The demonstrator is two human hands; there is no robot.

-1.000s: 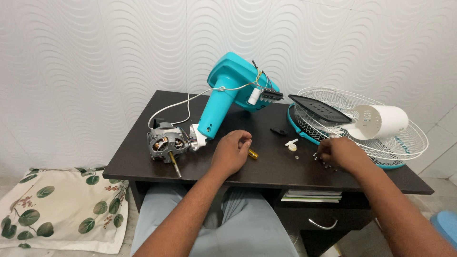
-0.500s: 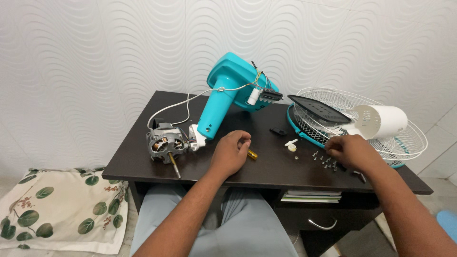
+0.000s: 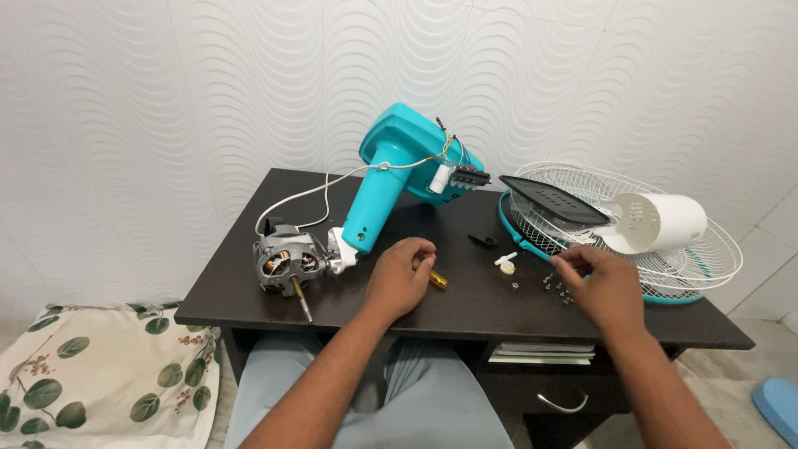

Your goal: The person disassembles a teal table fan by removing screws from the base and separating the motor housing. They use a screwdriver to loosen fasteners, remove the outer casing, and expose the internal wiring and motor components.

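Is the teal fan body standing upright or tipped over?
Tipped over: the teal fan body lies slanted on the dark desk, neck pointing down toward the bare motor.

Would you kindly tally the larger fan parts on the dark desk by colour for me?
Teal: 1, the plastic fan stand housing
White: 2, the wire fan guard and the cylindrical motor cover
Black: 1, the flat plastic panel
Silver metal: 1, the bare electric motor
Total: 5
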